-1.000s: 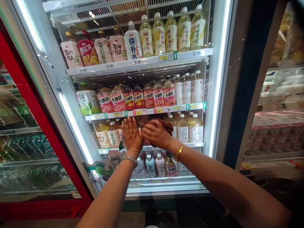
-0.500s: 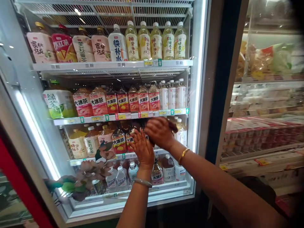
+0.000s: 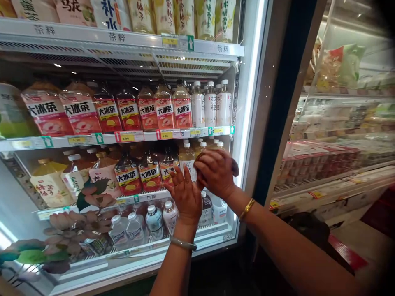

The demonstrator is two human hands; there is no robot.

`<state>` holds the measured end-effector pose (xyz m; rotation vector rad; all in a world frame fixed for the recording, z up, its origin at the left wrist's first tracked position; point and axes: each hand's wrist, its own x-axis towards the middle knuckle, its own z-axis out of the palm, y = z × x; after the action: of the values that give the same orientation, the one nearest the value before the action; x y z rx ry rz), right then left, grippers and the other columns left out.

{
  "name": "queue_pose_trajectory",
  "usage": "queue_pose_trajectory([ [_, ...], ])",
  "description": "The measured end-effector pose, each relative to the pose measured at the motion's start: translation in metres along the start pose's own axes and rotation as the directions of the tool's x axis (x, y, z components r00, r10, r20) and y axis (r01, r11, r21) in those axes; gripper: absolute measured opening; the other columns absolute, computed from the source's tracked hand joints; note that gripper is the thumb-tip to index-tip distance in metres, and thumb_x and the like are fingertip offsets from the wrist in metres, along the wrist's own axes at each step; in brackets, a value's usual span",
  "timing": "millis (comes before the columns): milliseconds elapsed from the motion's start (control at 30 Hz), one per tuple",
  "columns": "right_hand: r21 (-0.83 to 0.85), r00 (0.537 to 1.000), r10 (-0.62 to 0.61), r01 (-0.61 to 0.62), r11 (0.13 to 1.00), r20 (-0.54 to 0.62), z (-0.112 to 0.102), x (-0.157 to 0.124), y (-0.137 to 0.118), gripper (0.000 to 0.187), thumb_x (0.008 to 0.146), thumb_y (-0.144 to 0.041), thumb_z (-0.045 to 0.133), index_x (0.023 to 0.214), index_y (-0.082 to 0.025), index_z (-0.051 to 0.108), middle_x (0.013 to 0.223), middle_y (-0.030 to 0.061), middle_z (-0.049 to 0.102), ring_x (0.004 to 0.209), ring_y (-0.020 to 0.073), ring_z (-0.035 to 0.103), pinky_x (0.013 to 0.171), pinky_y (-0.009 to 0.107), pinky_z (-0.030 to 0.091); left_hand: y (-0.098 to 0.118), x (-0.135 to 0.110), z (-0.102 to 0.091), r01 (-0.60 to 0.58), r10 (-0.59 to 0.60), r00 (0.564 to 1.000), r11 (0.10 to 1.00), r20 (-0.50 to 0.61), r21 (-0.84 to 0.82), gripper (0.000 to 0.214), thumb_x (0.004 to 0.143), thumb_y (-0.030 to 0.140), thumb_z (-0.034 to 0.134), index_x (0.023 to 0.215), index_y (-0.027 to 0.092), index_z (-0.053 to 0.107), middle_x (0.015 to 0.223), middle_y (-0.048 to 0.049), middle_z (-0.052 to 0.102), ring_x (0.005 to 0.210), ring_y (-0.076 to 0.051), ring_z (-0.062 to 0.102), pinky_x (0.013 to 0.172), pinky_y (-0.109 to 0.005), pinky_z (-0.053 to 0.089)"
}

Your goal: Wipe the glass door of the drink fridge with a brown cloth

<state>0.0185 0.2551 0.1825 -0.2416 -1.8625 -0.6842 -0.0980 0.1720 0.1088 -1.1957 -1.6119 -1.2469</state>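
Observation:
My left hand (image 3: 187,199) is raised in front of the drinks cooler, its fingers spread and pointing up. A grey bangle (image 3: 183,243) circles that wrist. Just right of it and slightly higher, my right hand (image 3: 216,174) has its fingers bent and close together, with a gold bangle (image 3: 247,209) on the wrist. A dark brown rounded shape (image 3: 235,165) shows behind the right hand; whether it is held or a reflection is unclear. Behind the hands stand iced tea bottles (image 3: 149,170) with red and black labels and a pale-labelled bottle (image 3: 187,154).
Shelves (image 3: 123,137) with price tags carry rows of bottled drinks. Lower down are small clear bottles (image 3: 135,228). Artificial-looking flowers (image 3: 77,230) cover the lower left. A lit cooler frame (image 3: 251,102) borders the right side. Beyond it, another display (image 3: 333,164) holds packaged goods.
The view has come closer to the cooler, with the shelves larger and shifted left. My right hand has moved slightly right, a little apart from the left hand, which stays spread.

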Motion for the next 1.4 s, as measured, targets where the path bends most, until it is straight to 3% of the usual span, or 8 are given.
queue_pose_trajectory([
  [200, 0.023, 0.997, -0.071, 0.070, 0.997, 0.025, -0.012, -0.090, 0.008, 0.025, 0.097, -0.029, 0.058, 0.111, -0.042, 0.074, 0.115, -0.0055, 0.078, 0.120, 0.0260, 0.066, 0.118, 0.049, 0.039, 0.012, -0.016, 0.005, -0.093, 0.093, 0.992, 0.996, 0.083, -0.003, 0.071, 0.103, 0.022, 0.039, 0.168, 0.025, 0.010, 0.174, -0.0083, 0.010, 0.163, -0.024, -0.001, 0.130, -0.055, -0.013],
  [400, -0.007, 0.961, 0.262, -0.264, 0.965, -0.083, -0.021, -0.051, 0.040, 0.027, 0.091, -0.025, 0.067, 0.118, -0.026, 0.069, 0.122, 0.0074, 0.071, 0.129, 0.0295, 0.059, 0.114, 0.054, 0.041, 0.037, -0.029, 0.018, -0.144, 0.156, 0.974, 0.986, 0.166, -0.082, 0.069, 0.103, 0.019, 0.040, 0.167, 0.023, 0.015, 0.174, -0.0089, 0.011, 0.163, -0.024, 0.002, 0.130, -0.054, -0.012],
  [600, 0.112, 0.990, -0.126, 0.119, 0.987, 0.066, -0.015, -0.091, 0.022, 0.023, 0.099, -0.024, 0.059, 0.118, -0.031, 0.070, 0.122, -0.0028, 0.074, 0.126, 0.0202, 0.062, 0.131, 0.047, 0.026, 0.032, -0.042, 0.029, -0.155, 0.162, 0.986, 0.976, 0.031, -0.155, 0.067, 0.103, 0.015, 0.033, 0.167, 0.019, 0.014, 0.174, -0.0089, 0.018, 0.163, -0.020, 0.004, 0.132, -0.046, -0.008],
  [767, 0.091, 0.993, 0.064, -0.073, 0.993, 0.094, -0.030, -0.154, 0.040, 0.024, 0.095, -0.018, 0.063, 0.116, -0.026, 0.069, 0.117, 0.0032, 0.073, 0.128, 0.0254, 0.060, 0.129, 0.057, 0.026, 0.031, -0.053, 0.033, -0.193, 0.194, 0.974, 0.981, 0.117, -0.020, 0.073, 0.099, 0.018, 0.044, 0.167, 0.020, 0.017, 0.174, -0.0104, 0.015, 0.164, -0.023, 0.000, 0.132, -0.048, -0.010],
  [933, 0.070, 0.908, 0.419, -0.418, 0.906, 0.012, -0.026, -0.135, 0.042, 0.032, 0.092, -0.020, 0.065, 0.124, -0.022, 0.065, 0.126, 0.0116, 0.064, 0.138, 0.0328, 0.051, 0.126, 0.066, 0.027, 0.033, -0.059, 0.034, -0.228, 0.218, 0.962, 0.973, 0.168, 0.042, 0.074, 0.097, 0.019, 0.048, 0.166, 0.022, 0.021, 0.175, -0.0093, 0.008, 0.163, -0.027, -0.001, 0.132, -0.052, -0.007],
  [1167, 0.217, 0.997, 0.044, -0.057, 0.975, 0.064, -0.012, -0.162, -0.005, 0.027, 0.095, -0.019, 0.058, 0.119, -0.028, 0.069, 0.120, 0.0018, 0.073, 0.127, 0.0235, 0.062, 0.128, 0.044, 0.032, 0.026, -0.068, 0.022, -0.263, 0.247, 0.946, 0.963, 0.212, 0.051, 0.075, 0.098, 0.017, 0.050, 0.166, 0.023, 0.022, 0.174, -0.0085, 0.016, 0.163, -0.024, 0.004, 0.133, -0.048, -0.003],
  [1267, 0.188, 0.991, 0.093, -0.110, 0.976, 0.096, -0.017, -0.176, 0.010, 0.028, 0.093, -0.017, 0.060, 0.116, -0.028, 0.070, 0.116, 0.0033, 0.073, 0.127, 0.0257, 0.061, 0.128, 0.052, 0.029, 0.031, -0.076, 0.020, -0.238, 0.221, 0.950, 0.970, 0.219, 0.054, 0.076, 0.097, 0.016, 0.051, 0.167, 0.022, 0.021, 0.174, -0.0086, 0.014, 0.163, -0.024, 0.002, 0.133, -0.048, -0.004],
  [1400, 0.114, 0.945, 0.327, -0.326, 0.939, 0.009, -0.021, -0.142, 0.028, 0.027, 0.091, -0.018, 0.065, 0.117, -0.025, 0.069, 0.119, 0.0078, 0.068, 0.135, 0.0296, 0.055, 0.125, 0.060, 0.032, 0.036, -0.084, 0.024, -0.223, 0.210, 0.952, 0.974, 0.223, 0.033, 0.077, 0.098, 0.019, 0.049, 0.167, 0.020, 0.016, 0.174, -0.0103, 0.013, 0.163, -0.025, 0.001, 0.132, -0.050, -0.006],
])
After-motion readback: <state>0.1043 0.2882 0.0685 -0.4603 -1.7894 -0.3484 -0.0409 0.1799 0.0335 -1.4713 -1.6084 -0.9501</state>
